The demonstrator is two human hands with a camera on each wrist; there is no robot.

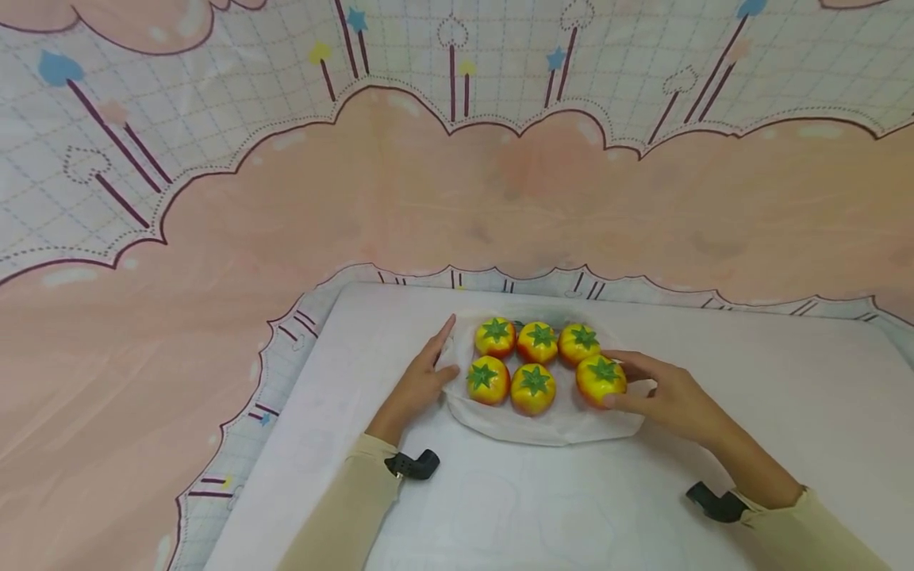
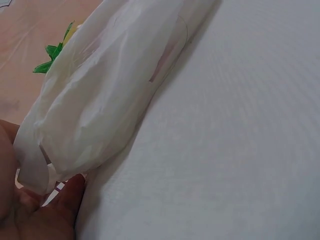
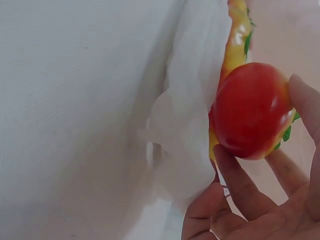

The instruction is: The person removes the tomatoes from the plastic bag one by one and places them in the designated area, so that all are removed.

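A: What is grasped by the right hand (image 1: 667, 396)?

B: A glossy, round, red-and-yellow fruit with a green star-shaped top (image 1: 598, 379) is pinched between thumb and fingers, at the front right of the group, over a thin, crumpled white bag (image 1: 514, 426).

A: And the left hand (image 1: 421, 388)?

B: The bag's left edge is touched by it; the fingers are held nearly straight, the thumb spread apart.

A: What else is seen?

B: Five matching yellow-and-red fruits (image 1: 533, 390) are grouped on the bag, three behind, two in front. Beneath, a smooth white table (image 1: 500, 507) is backed by peach-and-white patterned cloth (image 1: 457, 198).
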